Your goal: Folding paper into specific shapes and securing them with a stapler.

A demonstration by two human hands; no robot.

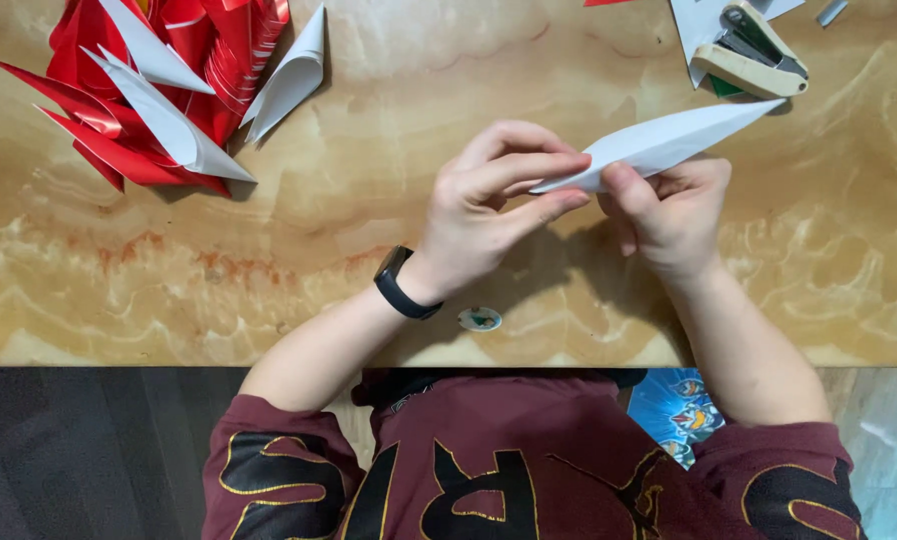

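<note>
White paper cone (669, 143) pinched at its near left end between left hand (489, 215) and right hand (669, 215), above marble-look table (369, 230). Best kept tight at the overlap; stapler (752, 55) far right.

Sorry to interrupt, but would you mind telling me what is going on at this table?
A person is holding a white paper cone above the wooden table with both hands. The left hand pinches its near end, and the right hand grips it from below. A pile of red and white paper cones lies at the far left. A stapler sits at the far right, beyond the hands.
</note>
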